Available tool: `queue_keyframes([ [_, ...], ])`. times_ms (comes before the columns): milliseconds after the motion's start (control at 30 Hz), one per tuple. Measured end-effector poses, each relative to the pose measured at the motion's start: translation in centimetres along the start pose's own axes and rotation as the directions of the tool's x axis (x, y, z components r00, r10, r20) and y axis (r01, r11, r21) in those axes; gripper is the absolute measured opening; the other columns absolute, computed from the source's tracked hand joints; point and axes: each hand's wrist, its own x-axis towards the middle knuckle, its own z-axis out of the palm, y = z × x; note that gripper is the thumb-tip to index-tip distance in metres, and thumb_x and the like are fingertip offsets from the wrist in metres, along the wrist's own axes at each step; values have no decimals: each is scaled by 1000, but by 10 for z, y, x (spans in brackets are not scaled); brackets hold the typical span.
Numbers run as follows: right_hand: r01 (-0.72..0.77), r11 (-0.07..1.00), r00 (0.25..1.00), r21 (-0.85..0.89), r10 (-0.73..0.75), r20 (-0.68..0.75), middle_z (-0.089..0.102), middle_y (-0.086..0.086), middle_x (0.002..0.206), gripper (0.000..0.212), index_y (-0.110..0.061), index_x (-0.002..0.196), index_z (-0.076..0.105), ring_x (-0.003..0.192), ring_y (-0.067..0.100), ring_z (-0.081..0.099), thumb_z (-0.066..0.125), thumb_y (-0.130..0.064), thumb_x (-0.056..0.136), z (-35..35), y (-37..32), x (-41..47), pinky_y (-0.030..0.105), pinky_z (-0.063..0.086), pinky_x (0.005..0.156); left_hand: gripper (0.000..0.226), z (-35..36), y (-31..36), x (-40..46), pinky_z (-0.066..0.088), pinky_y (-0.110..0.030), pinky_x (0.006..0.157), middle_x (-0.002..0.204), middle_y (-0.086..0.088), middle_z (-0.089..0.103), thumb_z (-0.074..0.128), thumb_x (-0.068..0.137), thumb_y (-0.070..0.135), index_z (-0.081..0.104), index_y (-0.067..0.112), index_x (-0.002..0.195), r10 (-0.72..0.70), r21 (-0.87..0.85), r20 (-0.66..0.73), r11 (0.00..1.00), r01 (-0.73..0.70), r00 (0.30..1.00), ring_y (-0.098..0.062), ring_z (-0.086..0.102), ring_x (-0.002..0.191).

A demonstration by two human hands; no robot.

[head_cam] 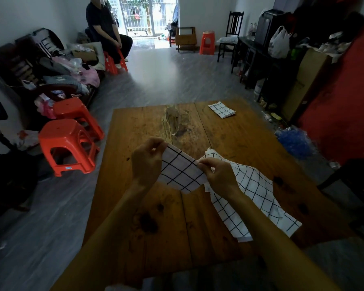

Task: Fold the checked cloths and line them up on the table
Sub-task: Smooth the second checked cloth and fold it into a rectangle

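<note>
One head-worn wide-angle view looks forward and down from the near edge of the table [229, 131], close over the left hand [146, 162] and right hand [218, 175]. Beyond the table it faces down the room toward a bright barred doorway [147, 15]. The edges bend and darken.
</note>
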Motion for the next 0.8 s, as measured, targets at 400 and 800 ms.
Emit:
queue_keyframes([
  [400, 19, 997, 995, 77, -27, 97, 69, -6, 102, 21, -14, 108, 68, 95, 5, 62, 64, -23, 90, 1, -25, 11, 12, 46, 77, 5, 18, 6, -7, 45, -4, 58, 79, -3, 69, 67, 86, 11, 68, 8, 90, 204, 82, 208, 971, -225, 957, -3, 58, 64],
  [800, -205, 761, 978, 616, 189, 93, 68, -2, 97, 12, -14, 102, 64, 87, 3, 67, 55, -13, 94, -17, -32, 16, 18, 54, 71, 18, -3, -4, -13, 55, -26, 68, 88, 2, 65, 63, 88, 27, 64, 9, 93, -160, -147, 176, 971, 187, 971, -7, 64, 80],
])
